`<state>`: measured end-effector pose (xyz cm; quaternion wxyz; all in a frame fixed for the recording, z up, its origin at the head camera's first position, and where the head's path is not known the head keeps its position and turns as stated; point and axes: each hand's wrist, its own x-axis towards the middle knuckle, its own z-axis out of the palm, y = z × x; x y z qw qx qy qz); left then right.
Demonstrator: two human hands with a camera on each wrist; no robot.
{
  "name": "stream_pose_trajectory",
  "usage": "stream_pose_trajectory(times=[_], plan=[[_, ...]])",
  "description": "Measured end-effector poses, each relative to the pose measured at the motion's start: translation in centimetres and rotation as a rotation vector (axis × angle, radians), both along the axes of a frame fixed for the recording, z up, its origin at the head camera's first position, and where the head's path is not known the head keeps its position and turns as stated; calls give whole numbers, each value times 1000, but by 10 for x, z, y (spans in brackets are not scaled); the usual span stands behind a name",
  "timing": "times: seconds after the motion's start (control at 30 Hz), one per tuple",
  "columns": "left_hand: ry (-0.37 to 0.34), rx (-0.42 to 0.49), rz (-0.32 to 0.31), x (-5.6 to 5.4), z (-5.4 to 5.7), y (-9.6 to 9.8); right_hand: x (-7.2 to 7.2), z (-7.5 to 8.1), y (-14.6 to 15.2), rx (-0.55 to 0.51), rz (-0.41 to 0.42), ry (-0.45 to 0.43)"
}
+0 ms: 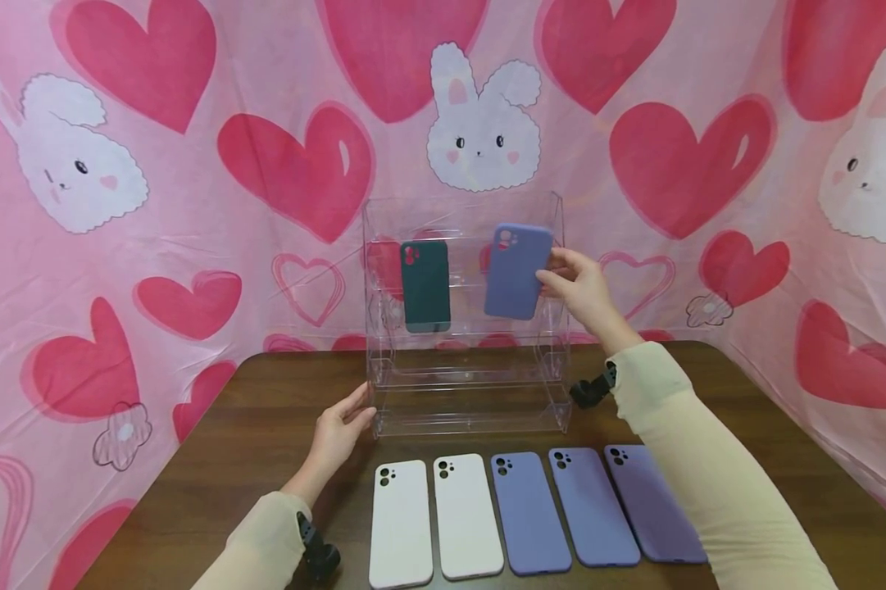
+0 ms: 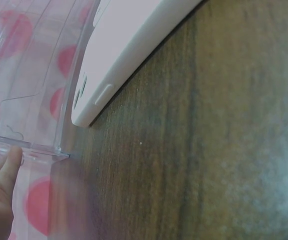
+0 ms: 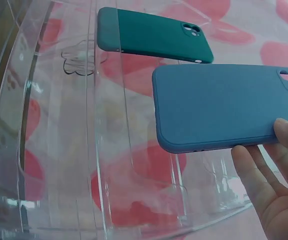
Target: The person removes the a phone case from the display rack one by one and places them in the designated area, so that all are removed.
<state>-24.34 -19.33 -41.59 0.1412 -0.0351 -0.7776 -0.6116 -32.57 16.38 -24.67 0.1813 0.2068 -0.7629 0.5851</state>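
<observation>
My right hand [image 1: 581, 288] pinches a blue phone case [image 1: 518, 270] by its edge, thumb on the back face and fingers along the side. The case is slightly tilted, in front of the upper right part of a clear tiered display stand [image 1: 466, 378]. A dark green phone case [image 1: 425, 283] stands upright in the stand's upper left; the right wrist view shows its lower end behind a clear lip. At the stand's lower left side, my left hand [image 1: 337, 430] touches the clear panel with fairly straight fingers [image 2: 8, 172].
Before the stand, a row of phone cases lies on the wooden table [image 1: 265, 426]: two white cases [image 1: 402, 524] at left, then three purple cases [image 1: 531, 512]. My right sleeve partly covers the rightmost one. A pink heart-and-rabbit cloth [image 1: 295, 65] hangs behind the table.
</observation>
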Motion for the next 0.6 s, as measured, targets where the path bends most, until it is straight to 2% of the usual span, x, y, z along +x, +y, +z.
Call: stream_pose_trajectory(times=[0.23, 0.6], plan=[[-11, -1, -11, -1, 1, 0, 13, -4, 20, -40, 36, 25], [14, 3, -9, 1, -1, 0, 26, -14, 59, -102, -7, 22]])
